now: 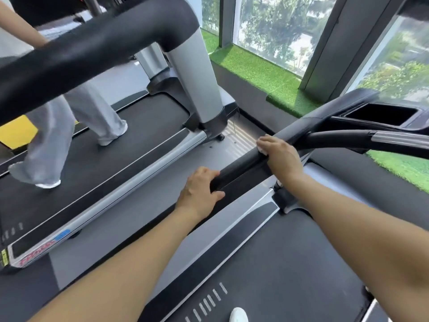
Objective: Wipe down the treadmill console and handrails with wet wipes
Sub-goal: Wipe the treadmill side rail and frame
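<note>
on the near left handrail [243, 167] our left hand [199, 194] curls round the bar's end, holding no wipe; to its right our right hand [279, 153] presses a wet wipe [261, 150] on it. we judge the console [380, 112], far right, still waits.

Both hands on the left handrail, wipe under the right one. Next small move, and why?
Probably slide the right hand with the wet wipe forward along the handrail toward the console. The wipe is pressed on the rail's top, the left hand grips the rail's near end to steady it, and the stretch ahead looks not yet covered.
</note>
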Tool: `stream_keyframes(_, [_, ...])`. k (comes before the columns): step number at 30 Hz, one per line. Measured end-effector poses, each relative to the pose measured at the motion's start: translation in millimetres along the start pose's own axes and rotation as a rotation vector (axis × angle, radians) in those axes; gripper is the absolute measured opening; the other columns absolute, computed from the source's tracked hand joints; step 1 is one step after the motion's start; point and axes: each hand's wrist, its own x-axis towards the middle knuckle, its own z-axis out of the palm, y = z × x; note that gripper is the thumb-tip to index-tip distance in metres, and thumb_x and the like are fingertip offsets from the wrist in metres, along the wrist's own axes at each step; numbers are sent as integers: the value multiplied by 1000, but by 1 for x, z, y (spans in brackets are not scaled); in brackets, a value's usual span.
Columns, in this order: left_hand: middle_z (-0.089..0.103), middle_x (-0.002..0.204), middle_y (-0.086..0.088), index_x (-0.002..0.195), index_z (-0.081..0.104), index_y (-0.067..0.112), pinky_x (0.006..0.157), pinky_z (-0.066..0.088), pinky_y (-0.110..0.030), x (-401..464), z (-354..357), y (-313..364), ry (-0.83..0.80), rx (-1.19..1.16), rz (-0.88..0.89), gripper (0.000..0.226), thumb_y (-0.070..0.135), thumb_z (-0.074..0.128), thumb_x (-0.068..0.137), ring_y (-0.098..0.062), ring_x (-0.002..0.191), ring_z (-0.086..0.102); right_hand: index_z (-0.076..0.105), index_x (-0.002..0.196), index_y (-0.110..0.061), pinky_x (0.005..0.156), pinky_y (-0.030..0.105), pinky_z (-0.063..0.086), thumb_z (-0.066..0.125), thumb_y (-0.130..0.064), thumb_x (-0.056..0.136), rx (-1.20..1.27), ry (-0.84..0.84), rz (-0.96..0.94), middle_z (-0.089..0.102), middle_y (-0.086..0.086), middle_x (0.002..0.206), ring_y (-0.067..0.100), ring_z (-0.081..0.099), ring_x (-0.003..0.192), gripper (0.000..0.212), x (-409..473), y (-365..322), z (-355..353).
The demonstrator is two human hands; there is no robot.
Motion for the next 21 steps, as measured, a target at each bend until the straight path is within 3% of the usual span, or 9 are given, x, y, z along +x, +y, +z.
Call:
stream_keyframes(2, [49,121,5,130,54,22,98,39,-33,2,3,1,7,16,-30,46,17,67,86,-16,115,47,46,67,-11,59,29,35,46,8,75,22,55,23,59,8,86,28,55,89,21,-8,-16,12])
stream_keyframes(5, [51,115,8,127,57,22,91,43,-34,4,3,4,26,78,-43,46,13,69,84,-16,109,51,57,67,-7,51,24,33,45,0,75,103,1,-145,61,4,79,25,58,85,16,-33,-54,35])
stream_keyframes(8, [51,116,9,128,56,22,89,41,-31,4,0,13,10,122,-55,46,12,69,84,-18,109,51,60,77,-7,53,26,40,46,1,78,67,-107,-313,61,2,87,23,58,89,16,-28,-45,30])
stream_keyframes(10, [50,117,10,129,55,23,85,38,-26,3,0,15,18,124,-76,47,12,68,85,-17,108,51,55,78,-10,59,31,39,46,6,78,-6,-153,-272,56,-1,90,24,54,85,18,-8,-12,13])
stream_keyframes(13, [50,116,11,130,55,24,86,38,-26,3,-1,15,18,110,-83,48,12,68,85,-16,107,51,60,87,-9,64,31,39,44,2,84,-129,-54,14,61,1,104,26,60,91,19,23,48,-17])
stream_keyframes(16, [51,114,12,128,56,24,86,37,-25,5,-2,13,11,98,-87,49,13,71,83,-16,105,52,58,89,-6,65,31,35,40,5,82,-131,46,150,60,7,104,28,56,98,22,28,56,-16])
stream_keyframes(18, [52,113,12,127,57,23,89,41,-29,6,-2,12,4,96,-90,49,13,72,81,-16,105,52,60,89,-5,64,31,37,40,9,79,-118,83,136,61,9,101,29,55,96,26,16,29,0])
stream_keyframes(21, [53,109,11,125,59,22,93,44,-35,8,-3,12,-13,88,-91,50,12,75,79,-18,103,54,57,78,-5,57,27,40,40,10,71,-6,-8,-85,59,7,85,28,54,86,23,-12,-10,19])
